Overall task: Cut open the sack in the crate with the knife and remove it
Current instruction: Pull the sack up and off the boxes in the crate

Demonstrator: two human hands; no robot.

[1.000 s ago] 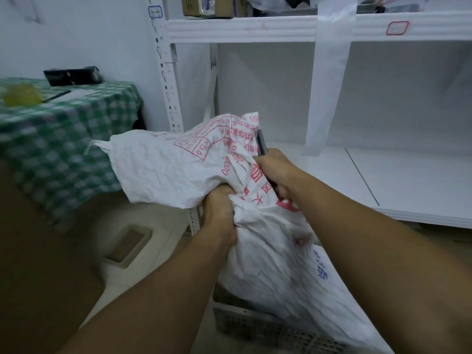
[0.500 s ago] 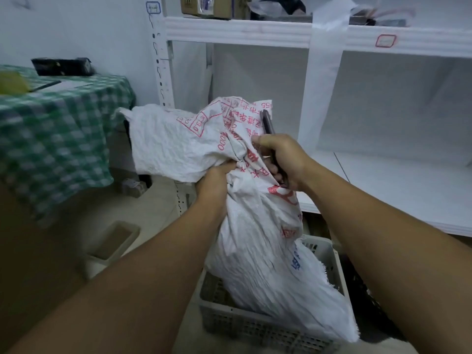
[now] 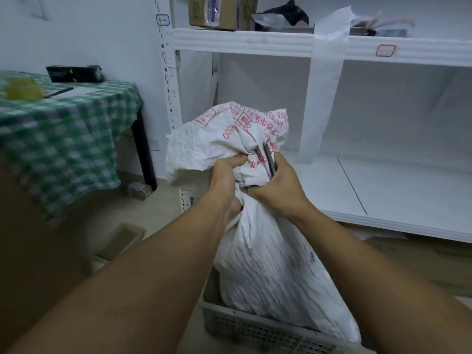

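A crumpled white woven sack with red and blue print hangs from my hands, its lower end still inside the grey perforated plastic crate on the floor. My left hand grips a bunch of the sack's upper fabric. My right hand grips the sack beside it and also holds the dark knife, whose blade sticks up between thumb and fabric. The sack's top flops over to the left above both hands.
A white metal shelf unit stands behind the sack, with boxes on its upper level. A table with a green checked cloth is at the left. A small tray lies on the floor, and a brown surface fills the near left.
Both hands have bunched the sack's top closer together and lifted it more upright over the crate. The loose flap that stretched to the left has folded in.
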